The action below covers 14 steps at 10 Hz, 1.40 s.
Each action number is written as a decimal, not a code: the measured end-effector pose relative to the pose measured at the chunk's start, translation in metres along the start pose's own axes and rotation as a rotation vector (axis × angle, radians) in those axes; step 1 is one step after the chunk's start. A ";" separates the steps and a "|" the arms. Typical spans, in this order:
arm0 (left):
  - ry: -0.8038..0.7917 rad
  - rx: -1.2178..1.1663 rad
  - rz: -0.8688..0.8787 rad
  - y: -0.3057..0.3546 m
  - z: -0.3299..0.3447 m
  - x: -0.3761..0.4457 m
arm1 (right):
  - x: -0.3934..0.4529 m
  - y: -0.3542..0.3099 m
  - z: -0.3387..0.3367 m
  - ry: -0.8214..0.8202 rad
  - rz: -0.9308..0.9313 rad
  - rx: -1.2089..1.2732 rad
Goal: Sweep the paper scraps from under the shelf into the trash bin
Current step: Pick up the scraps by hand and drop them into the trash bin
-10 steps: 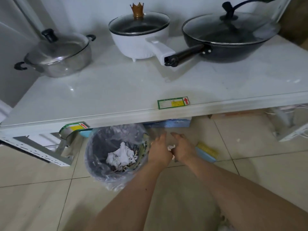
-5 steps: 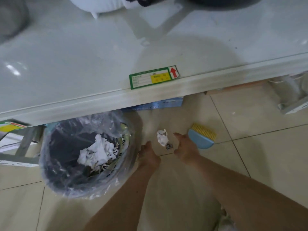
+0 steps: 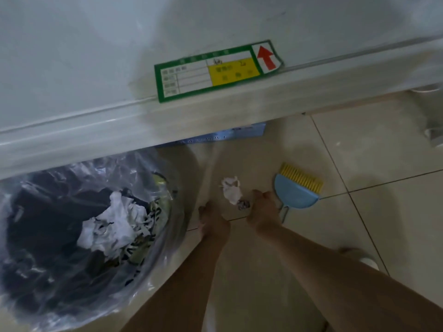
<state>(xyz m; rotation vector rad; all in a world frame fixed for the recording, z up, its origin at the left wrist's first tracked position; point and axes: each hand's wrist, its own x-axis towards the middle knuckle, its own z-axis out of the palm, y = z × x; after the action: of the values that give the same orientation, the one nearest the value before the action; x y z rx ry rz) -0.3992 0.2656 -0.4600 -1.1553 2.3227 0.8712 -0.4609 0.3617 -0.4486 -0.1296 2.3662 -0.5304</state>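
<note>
A crumpled white paper scrap [image 3: 231, 192] and a small dark scrap [image 3: 243, 204] lie on the tiled floor just in front of the white shelf [image 3: 215, 109]. My left hand [image 3: 212, 221] rests on the floor left of them and my right hand [image 3: 263, 209] right of them, fingers down, neither holding anything. The dark trash bin [image 3: 36, 236], lined with a clear plastic bag, stands left of my left hand, partly under the shelf edge, with white crumpled paper [image 3: 115, 224] inside. A blue hand brush [image 3: 294, 194] with yellow bristles lies against my right hand.
A green and yellow label [image 3: 215, 70] is stuck on the shelf's front edge. A blue box [image 3: 244, 134] sits under the shelf behind the scraps. A white object [image 3: 434, 135] stands at the right edge. A light slipper [image 3: 362, 256] shows beside my right forearm.
The camera has dropped closer to the floor. My hands, cupped together around the scrap a second ago, have parted, and the scrap lies on the floor between them.
</note>
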 end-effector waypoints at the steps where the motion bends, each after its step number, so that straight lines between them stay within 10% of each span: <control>1: 0.011 -0.164 0.074 0.018 0.000 -0.004 | 0.001 -0.012 0.008 -0.047 -0.133 0.052; 7: 0.038 0.185 0.320 0.022 0.005 0.035 | 0.038 -0.027 0.004 -0.044 -0.257 -0.179; 14: 0.151 -0.104 0.319 0.064 -0.091 -0.072 | -0.067 -0.061 -0.086 0.150 -0.347 -0.088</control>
<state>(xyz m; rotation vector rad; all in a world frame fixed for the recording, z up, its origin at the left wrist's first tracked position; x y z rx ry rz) -0.4169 0.2738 -0.3290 -0.9314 2.6628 1.0579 -0.4697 0.3507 -0.3245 -0.5656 2.5284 -0.6168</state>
